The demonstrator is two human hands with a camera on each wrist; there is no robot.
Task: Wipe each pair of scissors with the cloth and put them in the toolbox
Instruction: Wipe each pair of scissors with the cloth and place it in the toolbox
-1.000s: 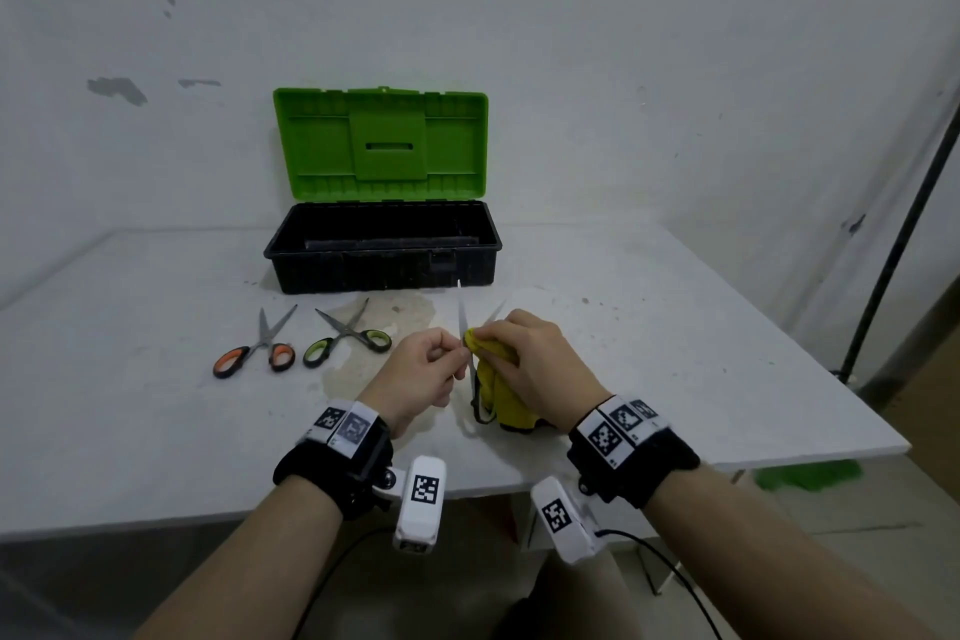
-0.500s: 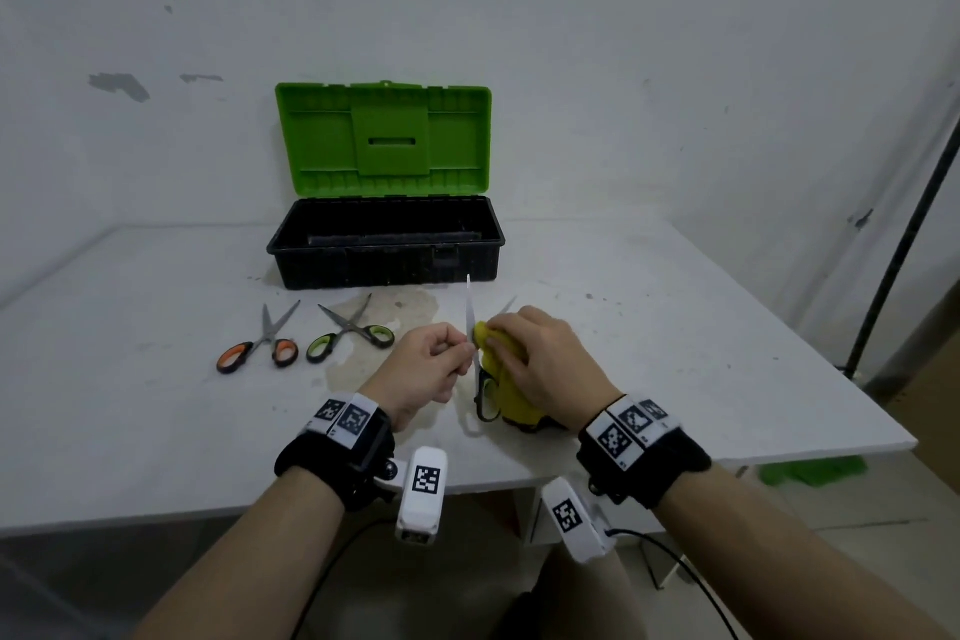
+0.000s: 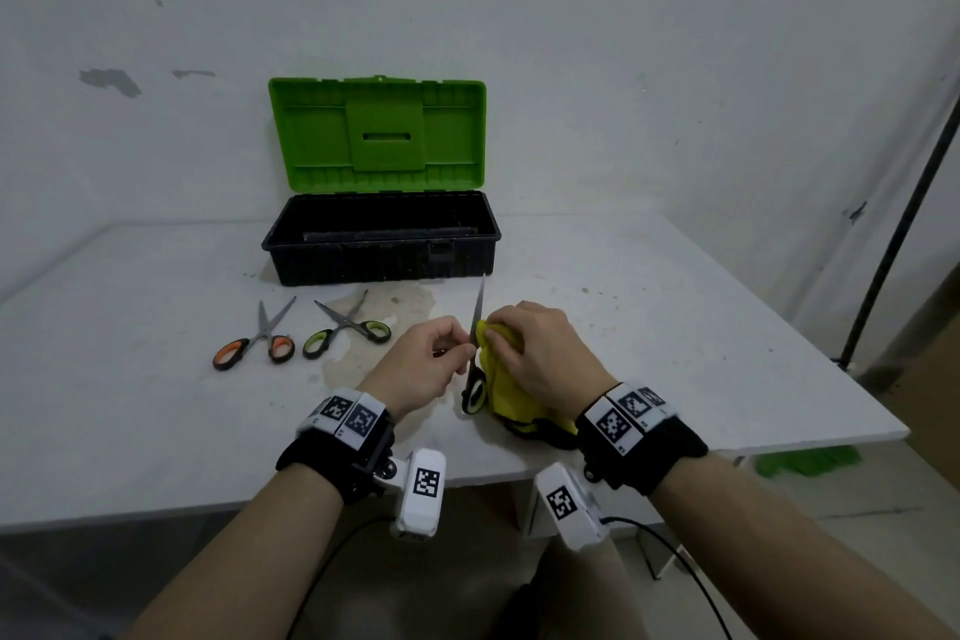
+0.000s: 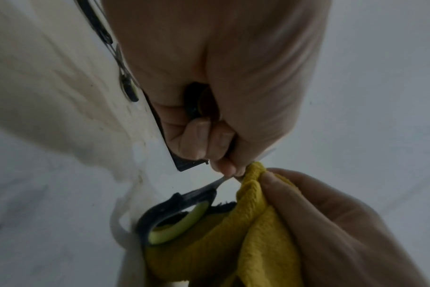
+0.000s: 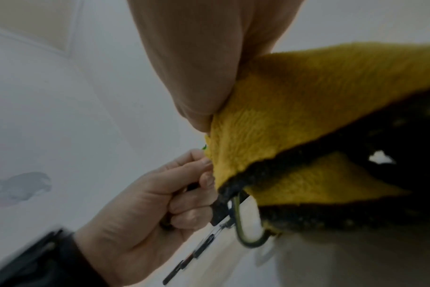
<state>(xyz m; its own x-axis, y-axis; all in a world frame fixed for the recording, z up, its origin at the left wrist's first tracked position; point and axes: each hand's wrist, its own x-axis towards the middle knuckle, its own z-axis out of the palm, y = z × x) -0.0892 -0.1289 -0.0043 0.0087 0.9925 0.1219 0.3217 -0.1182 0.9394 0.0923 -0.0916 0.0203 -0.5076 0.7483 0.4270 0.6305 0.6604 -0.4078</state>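
Three scissors, one [image 3: 475,364] pinched in left grip [image 3: 423,366], right grip [image 3: 540,353] clutching cloth [image 3: 501,390] (yellow), two [image 3: 254,346] [image 3: 348,327] on table [image 3: 130,379]

place: bare workroom (likely) | cues: scuffed wall [image 3: 571,42]; stained white table [image 3: 649,327]; toolbox [image 3: 382,239]

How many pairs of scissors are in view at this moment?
3. The orange-handled scissors and green-handled scissors lie on the table before the open toolbox; a third pair is held between both hands, partly under the yellow cloth. The toolbox floor is partly hidden.
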